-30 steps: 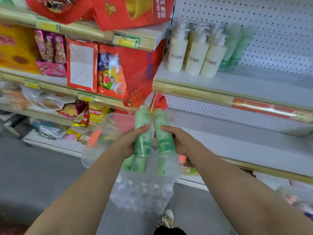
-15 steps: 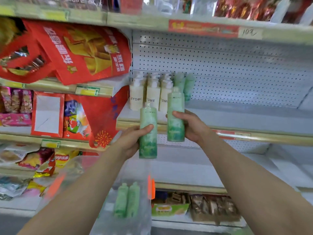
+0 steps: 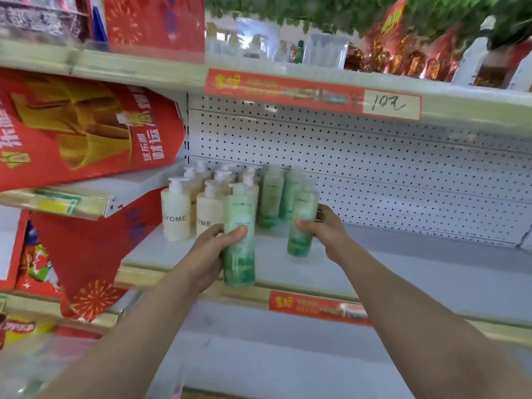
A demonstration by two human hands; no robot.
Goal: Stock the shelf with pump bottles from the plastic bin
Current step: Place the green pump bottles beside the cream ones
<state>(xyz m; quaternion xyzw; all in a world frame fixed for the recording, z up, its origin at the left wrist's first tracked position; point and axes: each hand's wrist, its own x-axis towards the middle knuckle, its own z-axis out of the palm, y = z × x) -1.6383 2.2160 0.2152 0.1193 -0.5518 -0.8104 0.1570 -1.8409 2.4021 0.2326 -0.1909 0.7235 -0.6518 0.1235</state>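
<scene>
grip at left (image 3: 211,254) curled round green bottle (image 3: 239,264) — right grip (image 3: 326,229) round second bottle (image 3: 299,243) over shelf (image 3: 417,267)

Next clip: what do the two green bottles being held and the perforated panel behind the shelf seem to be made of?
The left green bottle, in the left hand, and the right green bottle, in the right hand, look like semi-matte plastic: soft sheen, printed gradient. The back panel is probably white-painted metal, given its regular punched holes.
</scene>
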